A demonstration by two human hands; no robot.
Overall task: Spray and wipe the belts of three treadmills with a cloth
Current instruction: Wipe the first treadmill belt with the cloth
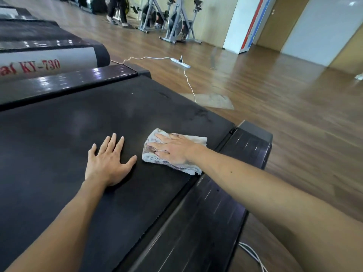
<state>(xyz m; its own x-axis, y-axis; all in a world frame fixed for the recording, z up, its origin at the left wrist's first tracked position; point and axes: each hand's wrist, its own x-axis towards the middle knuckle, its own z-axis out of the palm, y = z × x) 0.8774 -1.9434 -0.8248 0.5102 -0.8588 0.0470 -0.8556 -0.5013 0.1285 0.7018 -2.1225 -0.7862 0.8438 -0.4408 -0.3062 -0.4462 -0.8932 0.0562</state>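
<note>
The black treadmill belt [82, 122] fills the lower left of the head view. A folded white cloth [196, 140] with faded print lies on the belt near its right edge. My right hand [172, 148] presses flat on the cloth, fingers straight and spread. My left hand [108, 161] rests flat on the bare belt just left of the cloth, fingers spread. No spray bottle is in view.
The treadmill's dark side rail [206, 218] runs along the right. A second treadmill [49, 61] marked KY-730 lies at the upper left. A white power strip [180, 62] and cord cross the wooden floor. Exercise bikes [176, 22] and a person's legs [115, 10] stand far back.
</note>
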